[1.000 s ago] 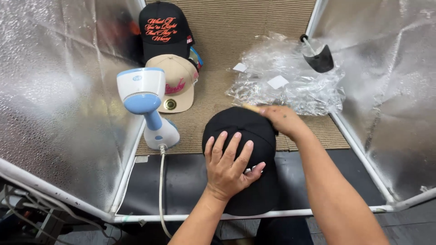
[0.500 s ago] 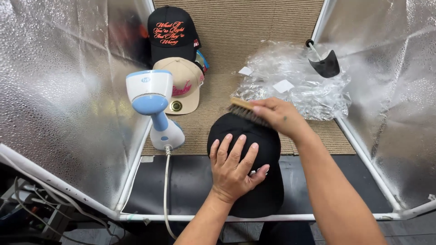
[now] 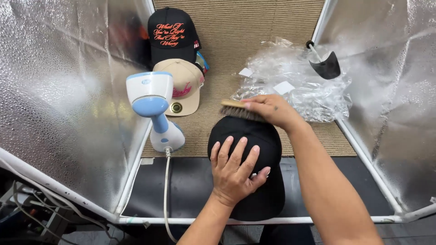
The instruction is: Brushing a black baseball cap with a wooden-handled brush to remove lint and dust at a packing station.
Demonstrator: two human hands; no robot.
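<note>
Landmark: I am taking the plain black fabric baseball cap (image 3: 254, 149) as the reference; it is sitting crown up at the near edge of the ribbed tan mat (image 3: 254, 41), its brim running toward me over the dark strip.
Left hand: my left hand (image 3: 234, 174) is lying flat on the near side of the cap's crown, fingers spread apart and pressing down, thumb hooking round the right flank, so nothing is being gripped.
Right hand: my right hand (image 3: 272, 111) is closing over the wooden-backed brush with dark bristles (image 3: 238, 110), fingers together and curled on its back, bristles touching the far rim of the cap's crown.
Doing it well: I judge that I am needing short, light strokes in one direction, bristles flat to the cloth, while the left palm is keeping the crown from sliding or denting.
Left of the cap: a white and pale blue handheld garment steamer (image 3: 153, 109) is standing upright, its cord trailing toward me.
Beyond the cap, leftward: a beige cap with pink stitching (image 3: 184, 86) is lying under a black cap with orange lettering (image 3: 173, 36).
Beyond the cap, rightward: crumpled clear plastic bags (image 3: 299, 81) are piling up, with a small black scoop-shaped piece (image 3: 324, 66) at their far edge.
Sides: silver reflective panels (image 3: 59, 90) are walling in the mat.
</note>
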